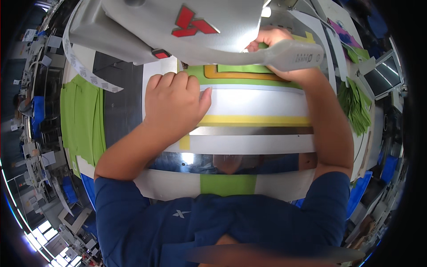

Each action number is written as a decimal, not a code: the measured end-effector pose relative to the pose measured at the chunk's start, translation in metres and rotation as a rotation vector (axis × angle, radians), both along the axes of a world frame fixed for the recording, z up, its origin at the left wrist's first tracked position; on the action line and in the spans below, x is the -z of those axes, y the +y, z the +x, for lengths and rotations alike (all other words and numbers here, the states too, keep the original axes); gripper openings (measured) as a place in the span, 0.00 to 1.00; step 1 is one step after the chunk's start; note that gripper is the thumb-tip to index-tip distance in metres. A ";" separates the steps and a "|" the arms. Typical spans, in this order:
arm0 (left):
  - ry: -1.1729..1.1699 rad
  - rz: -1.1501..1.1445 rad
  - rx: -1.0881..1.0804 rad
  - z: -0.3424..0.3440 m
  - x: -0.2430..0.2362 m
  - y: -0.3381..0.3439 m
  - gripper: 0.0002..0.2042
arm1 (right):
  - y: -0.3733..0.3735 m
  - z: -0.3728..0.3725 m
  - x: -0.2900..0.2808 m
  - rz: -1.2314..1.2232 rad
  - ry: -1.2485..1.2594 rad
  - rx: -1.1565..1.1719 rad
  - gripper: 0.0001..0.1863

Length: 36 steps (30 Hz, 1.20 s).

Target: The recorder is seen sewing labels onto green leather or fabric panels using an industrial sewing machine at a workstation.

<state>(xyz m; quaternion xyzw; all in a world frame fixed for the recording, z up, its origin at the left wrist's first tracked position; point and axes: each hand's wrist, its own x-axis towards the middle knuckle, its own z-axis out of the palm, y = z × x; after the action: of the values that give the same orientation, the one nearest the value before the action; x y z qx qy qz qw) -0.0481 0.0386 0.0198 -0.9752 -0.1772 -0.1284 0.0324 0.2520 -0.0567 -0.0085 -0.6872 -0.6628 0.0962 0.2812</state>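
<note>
My left hand [175, 99] lies knuckles up at the left end of a white work plate [253, 101], beside green fabric [200, 76]. Its fingers are curled under and the thumb lies alongside; whatever is beneath them is hidden. Beyond a grey plastic arm [291, 55], my right hand [275, 38] bends its fingers over the far side of the green fabric, partly covered by that arm. An orange frame-shaped piece [211, 71] rests on the fabric, with a smaller green piece [242, 69] inside its outline. The grey sewing machine head [231, 31] overhangs both.
A stack of green fabric pieces [82, 120] is at the left, and another green bundle [356, 109] hangs at the right. Yellow tape [253, 120] and a shiny metal strip [200, 162] run across nearer me. A screen [383, 73] stands at the right.
</note>
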 end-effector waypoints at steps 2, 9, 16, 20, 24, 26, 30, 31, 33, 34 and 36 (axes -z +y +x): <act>0.073 0.046 0.010 0.000 0.001 -0.005 0.20 | 0.003 -0.002 0.006 0.020 -0.059 0.005 0.08; -0.052 -0.117 0.195 0.013 0.016 -0.011 0.28 | 0.003 -0.008 0.001 0.033 -0.057 0.071 0.10; -0.002 -0.157 0.144 0.018 0.020 -0.006 0.33 | 0.004 -0.026 -0.024 -0.160 -0.127 0.086 0.13; 0.005 -0.134 0.109 0.021 0.022 -0.006 0.33 | 0.016 -0.023 0.004 -0.241 -0.331 0.059 0.11; -0.020 -0.050 0.122 0.025 0.022 -0.004 0.32 | -0.004 -0.010 0.010 -0.112 0.066 0.009 0.18; -0.016 -0.083 0.126 0.025 0.020 -0.003 0.32 | 0.008 -0.011 0.017 -0.088 0.047 -0.036 0.18; 0.014 -0.082 0.110 0.027 0.020 -0.002 0.31 | 0.008 -0.012 0.012 0.135 0.418 -0.215 0.22; -0.006 -0.030 0.127 0.028 0.021 -0.001 0.32 | 0.010 -0.012 0.010 0.189 0.371 -0.229 0.22; -0.012 -0.030 0.129 0.028 0.022 -0.001 0.32 | 0.007 -0.015 0.004 0.169 0.480 -0.202 0.22; -0.025 -0.032 0.126 0.028 0.022 -0.001 0.32 | 0.007 -0.016 0.004 0.144 0.583 -0.181 0.22; -0.013 -0.024 0.132 0.029 0.021 -0.002 0.32 | 0.019 -0.015 0.017 0.289 0.463 -0.220 0.22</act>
<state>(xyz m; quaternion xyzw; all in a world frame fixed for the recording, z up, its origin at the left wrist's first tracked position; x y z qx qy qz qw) -0.0189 0.0367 -0.0010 -0.9843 -0.1141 -0.1342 0.0109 0.2373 -0.0382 -0.0255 -0.5239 -0.6582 0.1849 0.5081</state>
